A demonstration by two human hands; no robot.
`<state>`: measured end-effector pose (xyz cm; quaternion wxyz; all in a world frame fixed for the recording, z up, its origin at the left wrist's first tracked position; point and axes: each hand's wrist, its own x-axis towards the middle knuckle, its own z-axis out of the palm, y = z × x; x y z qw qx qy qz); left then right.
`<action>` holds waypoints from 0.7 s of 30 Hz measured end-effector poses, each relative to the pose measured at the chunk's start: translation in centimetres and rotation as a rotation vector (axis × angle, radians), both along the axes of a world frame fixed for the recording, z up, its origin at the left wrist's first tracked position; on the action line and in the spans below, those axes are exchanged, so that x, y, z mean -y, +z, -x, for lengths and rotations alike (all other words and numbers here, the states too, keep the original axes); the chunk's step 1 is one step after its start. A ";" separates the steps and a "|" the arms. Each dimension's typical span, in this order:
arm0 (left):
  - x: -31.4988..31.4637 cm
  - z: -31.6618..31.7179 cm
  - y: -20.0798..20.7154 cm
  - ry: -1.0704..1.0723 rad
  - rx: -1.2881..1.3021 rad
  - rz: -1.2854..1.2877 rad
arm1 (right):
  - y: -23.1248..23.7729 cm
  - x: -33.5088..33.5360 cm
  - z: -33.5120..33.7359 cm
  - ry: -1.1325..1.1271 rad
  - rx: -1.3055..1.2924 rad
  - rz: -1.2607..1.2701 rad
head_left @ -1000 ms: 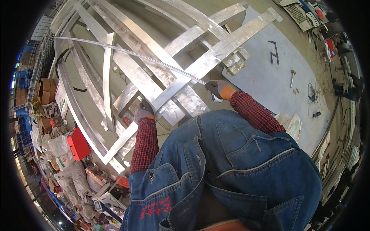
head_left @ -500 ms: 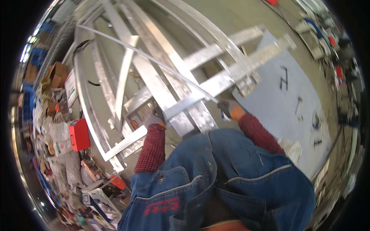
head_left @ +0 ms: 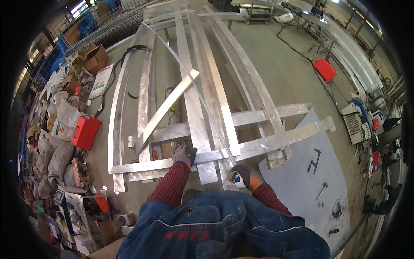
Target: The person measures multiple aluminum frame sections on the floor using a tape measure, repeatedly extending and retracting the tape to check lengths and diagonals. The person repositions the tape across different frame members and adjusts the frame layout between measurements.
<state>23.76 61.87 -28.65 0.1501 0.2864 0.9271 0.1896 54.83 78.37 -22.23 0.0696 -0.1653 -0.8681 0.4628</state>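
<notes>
My right hand (head_left: pixel 244 174), in a dark glove with an orange cuff, is closed round a tape measure (head_left: pixel 239 181) at the near end of a metal frame. Its blade (head_left: pixel 214 122) runs out diagonally over the frame to the far left corner. My left hand (head_left: pixel 184 156), gloved in grey, rests on the near crossbar (head_left: pixel 144 166), thumb apart from the fingers. Beside it, long silvery bars (head_left: pixel 188 103) stretch away from me. A shorter bright bar (head_left: pixel 167 105) lies slantwise across the left part of the frame.
On the right, a grey-blue sheet (head_left: pixel 297 172) on the floor carries a dark F-shaped clamp (head_left: pixel 315 160) and a hammer (head_left: pixel 322 191). A red case (head_left: pixel 86 132) stands by piled bags on the left. Another red box (head_left: pixel 325 70) and a cable (head_left: pixel 297 51) lie far right.
My view has swung and lifted, so the frame's far end now shows. The tape measure in my right hand has come into clearer view. My left hand stays at the near crossbar.
</notes>
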 end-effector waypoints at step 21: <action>32.7 10.3 -5.6 -0.435 0.451 -0.700 | -3.9 33.3 30.3 0.111 0.440 0.562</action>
